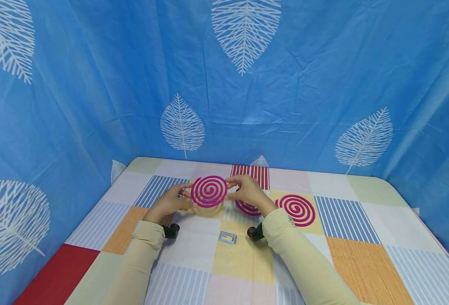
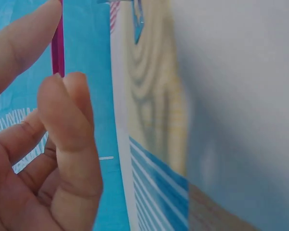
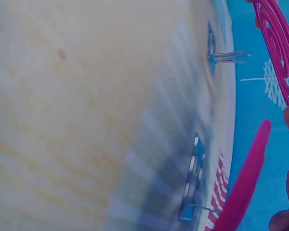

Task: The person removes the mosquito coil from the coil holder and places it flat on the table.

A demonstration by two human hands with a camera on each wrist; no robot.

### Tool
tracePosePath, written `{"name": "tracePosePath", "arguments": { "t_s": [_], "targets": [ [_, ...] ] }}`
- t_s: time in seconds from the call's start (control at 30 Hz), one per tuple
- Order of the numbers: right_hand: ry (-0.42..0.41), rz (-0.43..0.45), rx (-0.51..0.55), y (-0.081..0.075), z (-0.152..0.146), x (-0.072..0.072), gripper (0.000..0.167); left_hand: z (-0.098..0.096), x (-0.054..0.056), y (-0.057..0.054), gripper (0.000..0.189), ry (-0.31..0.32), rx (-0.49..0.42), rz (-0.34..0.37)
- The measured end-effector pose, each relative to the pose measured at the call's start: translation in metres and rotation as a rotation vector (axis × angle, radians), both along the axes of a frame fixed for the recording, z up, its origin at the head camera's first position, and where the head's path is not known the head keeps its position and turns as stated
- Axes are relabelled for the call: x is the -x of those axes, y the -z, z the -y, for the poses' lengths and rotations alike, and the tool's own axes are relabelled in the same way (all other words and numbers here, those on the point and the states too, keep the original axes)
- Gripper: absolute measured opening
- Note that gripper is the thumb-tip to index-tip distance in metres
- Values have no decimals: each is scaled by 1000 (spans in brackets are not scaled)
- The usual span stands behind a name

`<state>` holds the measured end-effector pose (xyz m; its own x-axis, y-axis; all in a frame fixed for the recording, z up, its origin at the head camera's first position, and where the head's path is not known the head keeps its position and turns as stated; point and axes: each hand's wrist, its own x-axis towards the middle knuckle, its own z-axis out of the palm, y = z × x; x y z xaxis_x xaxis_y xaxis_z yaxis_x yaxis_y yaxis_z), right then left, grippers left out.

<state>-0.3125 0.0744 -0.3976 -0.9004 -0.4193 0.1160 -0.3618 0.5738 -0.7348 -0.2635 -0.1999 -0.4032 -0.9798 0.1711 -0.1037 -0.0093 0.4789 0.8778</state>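
The left hand (image 1: 172, 201) and right hand (image 1: 250, 192) together pinch a flat, round, magenta spiral coil (image 1: 209, 191) between them.

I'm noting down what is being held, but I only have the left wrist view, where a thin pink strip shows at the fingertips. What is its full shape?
Observer: In the head view it is a flat, round pink spiral.
Operator: Is anything besides the left hand holding it?
Observer: Yes, the right hand pinches its opposite edge.
Operator: Are there more like it?
Observer: Two more show in the head view: a second spiral, partly hidden by the right hand, and a third spiral farther right.
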Motion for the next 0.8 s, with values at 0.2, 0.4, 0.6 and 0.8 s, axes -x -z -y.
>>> {"name": "tracePosePath", "arguments": {
  "t_s": [0.2, 0.4, 0.6, 0.8],
  "targets": [
    [9, 32, 104, -5, -2, 0, 57, 1, 0, -6, 72, 10, 14, -68],
    [-36, 90, 235, -11, -7, -3, 63, 1, -2, -12, 72, 30, 14, -110],
    [-71, 122, 302, -18, -13, -6, 69, 0, -4, -19, 73, 50, -1, -194],
    [-105, 165, 400, -25, -21, -10, 69, -2, -4, -22, 70, 74, -45, -260]
  ]
}}
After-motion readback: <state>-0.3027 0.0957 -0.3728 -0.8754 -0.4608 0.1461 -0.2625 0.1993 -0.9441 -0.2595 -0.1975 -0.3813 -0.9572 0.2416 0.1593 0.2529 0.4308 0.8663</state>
